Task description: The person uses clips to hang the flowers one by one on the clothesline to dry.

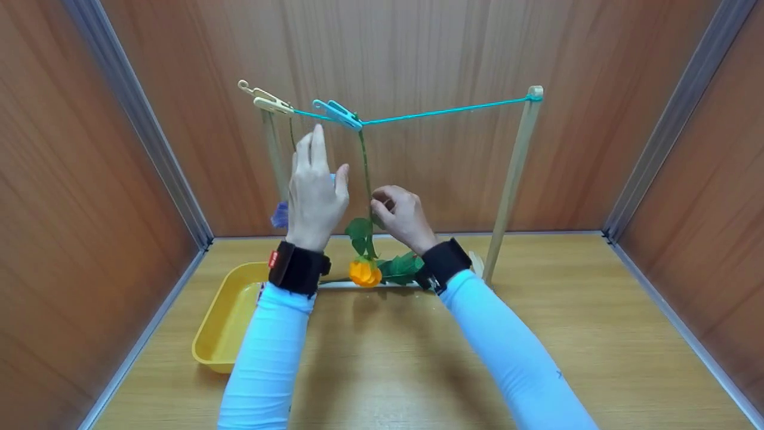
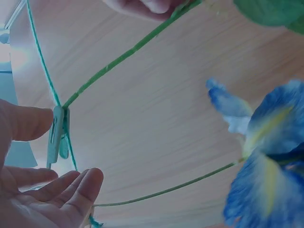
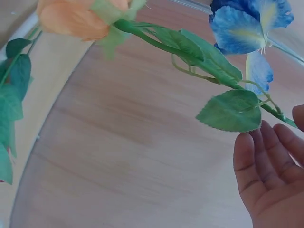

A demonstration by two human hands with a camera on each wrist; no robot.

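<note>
From the teal string (image 1: 441,112) an orange flower (image 1: 365,272) hangs head down, its green stem (image 1: 364,161) held at the top by a blue clothespin (image 1: 339,113). My left hand (image 1: 315,191) is raised just below that clothespin, fingers extended; the left wrist view shows the clothespin (image 2: 56,135) between thumb and fingers, with a gap. Beside the stem is my right hand (image 1: 403,215), fingers loosely bent; in the right wrist view they are near a leaf (image 3: 232,110), and contact with the stem is unclear. A blue flower (image 2: 266,156) hangs farther left.
A cream clothespin (image 1: 273,104) sits at the string's left end. Wooden posts (image 1: 514,185) carry the string. At the left on the table is a yellow tray (image 1: 206,331). Green leaves (image 1: 401,267) lie behind the orange flower, by the white base bar (image 1: 340,285).
</note>
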